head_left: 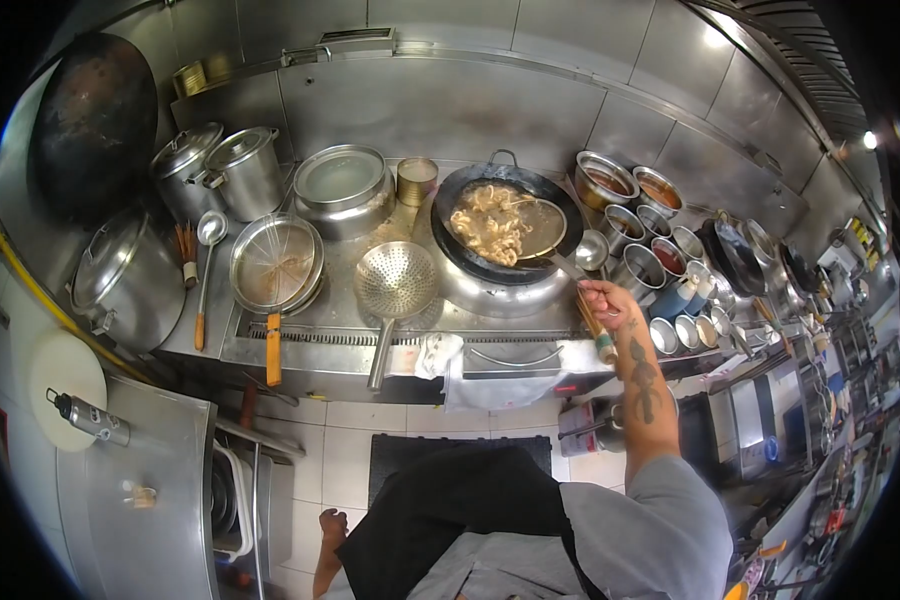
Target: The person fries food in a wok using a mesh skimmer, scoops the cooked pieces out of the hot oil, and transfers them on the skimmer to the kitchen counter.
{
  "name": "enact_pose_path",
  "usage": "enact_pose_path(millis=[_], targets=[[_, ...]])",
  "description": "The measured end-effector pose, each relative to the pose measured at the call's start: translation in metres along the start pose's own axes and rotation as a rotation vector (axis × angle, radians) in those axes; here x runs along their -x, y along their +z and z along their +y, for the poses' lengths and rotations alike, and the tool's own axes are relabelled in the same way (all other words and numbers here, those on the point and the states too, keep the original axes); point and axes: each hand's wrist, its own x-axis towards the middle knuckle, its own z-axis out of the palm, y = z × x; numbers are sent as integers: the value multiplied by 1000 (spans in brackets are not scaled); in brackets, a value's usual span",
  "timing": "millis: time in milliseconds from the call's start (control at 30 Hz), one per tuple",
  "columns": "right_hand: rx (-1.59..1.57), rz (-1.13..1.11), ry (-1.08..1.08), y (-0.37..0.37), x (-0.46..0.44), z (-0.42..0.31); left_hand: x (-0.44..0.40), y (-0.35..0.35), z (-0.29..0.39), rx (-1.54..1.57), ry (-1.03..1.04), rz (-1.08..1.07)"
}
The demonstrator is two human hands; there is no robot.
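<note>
My right hand [610, 303] is closed round the wooden handle of a wire skimmer [542, 228]. The skimmer's round mesh head dips into a black wok [457, 255] on the range. Pale, curled pieces of food [488, 222] lie in brownish liquid in the wok, to the left of the mesh and against it. A steel ladle [591, 250] rests just right of the wok, near my right hand. Low beside my body, my left hand [333, 522] hangs away from the range, its fingers curled and nothing visible in them.
A perforated ladle [397, 280] and stacked strainers [275, 265] lie left of the wok. Behind them stand a wide pot [340, 190], a tin can [416, 181] and lidded pots [245, 170]. Sauce containers [606, 180] crowd the right. A steel counter [140, 530] stands left, with a bottle [95, 420].
</note>
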Motion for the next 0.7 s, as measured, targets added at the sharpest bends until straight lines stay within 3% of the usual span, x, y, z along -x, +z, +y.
enact_pose_path(millis=[167,267,533,700], targets=[[161,138,-124,23,16,-10,0,-1,13,29,7,-19],[547,418,-222,50,8,-12,1,2,21,24,23,-37],[953,483,-352,77,-25,6,1,5,20,8,23,-30],[958,475,-397,84,-20,2,2,5,14,18,-12,-37]])
